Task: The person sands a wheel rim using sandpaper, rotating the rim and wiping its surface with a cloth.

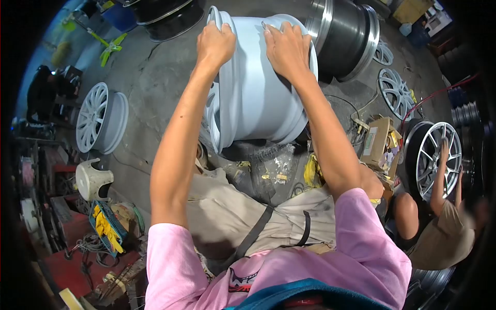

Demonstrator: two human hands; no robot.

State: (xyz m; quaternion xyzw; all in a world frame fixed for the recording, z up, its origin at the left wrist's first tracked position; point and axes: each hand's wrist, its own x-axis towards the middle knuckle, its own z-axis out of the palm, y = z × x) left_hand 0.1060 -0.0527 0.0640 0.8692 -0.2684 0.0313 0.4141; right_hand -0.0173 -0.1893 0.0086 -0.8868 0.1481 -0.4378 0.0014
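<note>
Left hand (216, 45) grips the edge of a light-grey, barrel-shaped wheel (260, 85) before beige-clothed legs (222, 201); right hand (287, 49) rests atop it, its grasp I cannot tell. Just beside stands a black wheel with silver lip (347, 46); brown cardboard box (373, 143) sits nearer.
</note>
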